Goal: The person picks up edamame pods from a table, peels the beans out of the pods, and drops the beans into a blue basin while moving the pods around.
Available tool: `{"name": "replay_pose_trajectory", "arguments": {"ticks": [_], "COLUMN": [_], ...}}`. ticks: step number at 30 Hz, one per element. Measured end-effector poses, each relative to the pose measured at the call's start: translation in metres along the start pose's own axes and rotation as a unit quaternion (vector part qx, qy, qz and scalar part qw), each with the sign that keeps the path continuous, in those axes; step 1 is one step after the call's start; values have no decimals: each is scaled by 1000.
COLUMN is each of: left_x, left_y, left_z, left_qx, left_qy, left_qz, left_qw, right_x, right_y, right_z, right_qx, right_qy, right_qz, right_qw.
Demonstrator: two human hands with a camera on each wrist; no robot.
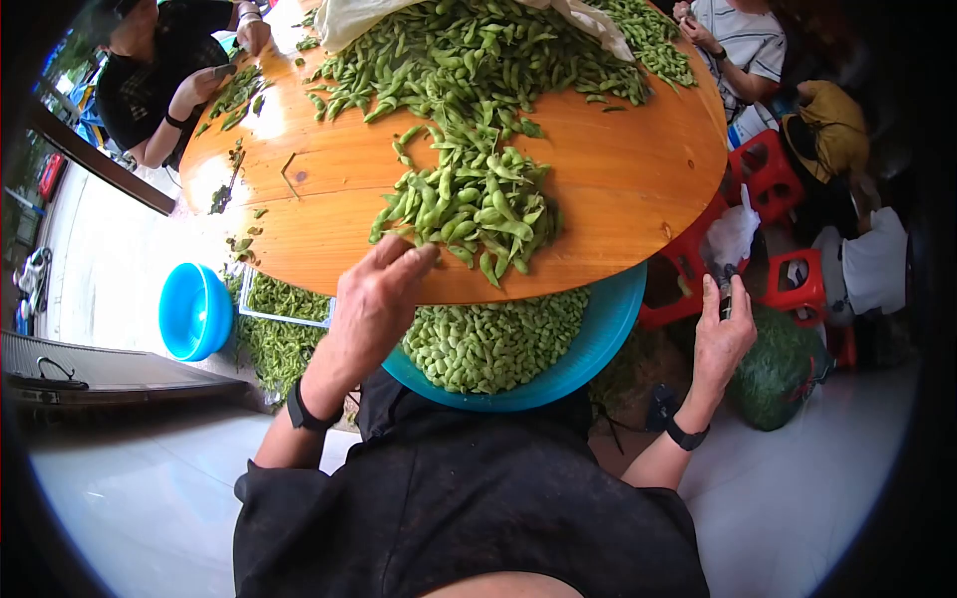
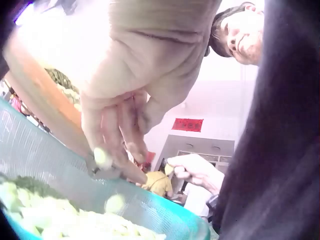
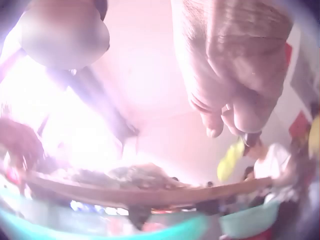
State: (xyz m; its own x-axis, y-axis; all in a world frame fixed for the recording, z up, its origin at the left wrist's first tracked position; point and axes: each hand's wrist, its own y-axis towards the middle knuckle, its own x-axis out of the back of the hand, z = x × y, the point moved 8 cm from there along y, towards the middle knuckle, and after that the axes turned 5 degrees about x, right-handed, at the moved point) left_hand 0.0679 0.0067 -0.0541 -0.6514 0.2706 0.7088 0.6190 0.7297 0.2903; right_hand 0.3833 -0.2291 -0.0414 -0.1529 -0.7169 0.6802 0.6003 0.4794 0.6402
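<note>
The left hand (image 1: 371, 304) is over the near table edge by a pile of green pods (image 1: 469, 204), its fingers bent. In the left wrist view the left hand (image 2: 145, 65) has curled fingers above the basin; a pale bean (image 2: 102, 157) is at its fingertips and another bean (image 2: 115, 204) lower down. Whether it grips anything is unclear. Off to the right, the right hand (image 1: 723, 344) pinches a yellow-green pod (image 3: 231, 160), with something dark at its fingertips. Shelled beans (image 1: 493, 344) lie in a blue basin (image 1: 623, 314) under the table edge.
More pods and a white cloth (image 1: 374, 22) cover the far part of the table (image 1: 628, 179). People sit at both far sides. A blue tub (image 1: 194, 311) and pods are on the floor at left; red stools (image 1: 768, 174) and a watermelon (image 1: 776, 369) are at right.
</note>
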Motion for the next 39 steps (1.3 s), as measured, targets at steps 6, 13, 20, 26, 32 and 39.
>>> {"name": "replay_pose_trajectory", "arguments": {"ticks": [6, 13, 20, 26, 32, 39], "left_x": [-13, 0, 15, -38, -41, -39], "left_y": [4, 2, -7, -25, -28, -27], "left_z": [2, 14, 34, 10, -4, -8], "left_qx": [-95, -45, 113, 211, 132, 115], "left_qy": [176, 130, -204, -539, -434, -402], "left_qz": [37, -5, -76, 44, 46, 58], "left_qw": [979, 991, 969, 814, 890, 906], "right_x": [-24, -52, -93, -112, -111, -104], "right_y": [-10, -30, -62, -76, -81, -77], "right_z": [44, 135, 188, 194, 179, 177], "right_qx": [33, 64, 1, -237, -266, -184], "right_qy": [124, 358, 497, 673, 704, 653], "right_qz": [39, 196, 410, 443, 437, 446], "right_qw": [991, 910, 764, 543, 493, 583]}}
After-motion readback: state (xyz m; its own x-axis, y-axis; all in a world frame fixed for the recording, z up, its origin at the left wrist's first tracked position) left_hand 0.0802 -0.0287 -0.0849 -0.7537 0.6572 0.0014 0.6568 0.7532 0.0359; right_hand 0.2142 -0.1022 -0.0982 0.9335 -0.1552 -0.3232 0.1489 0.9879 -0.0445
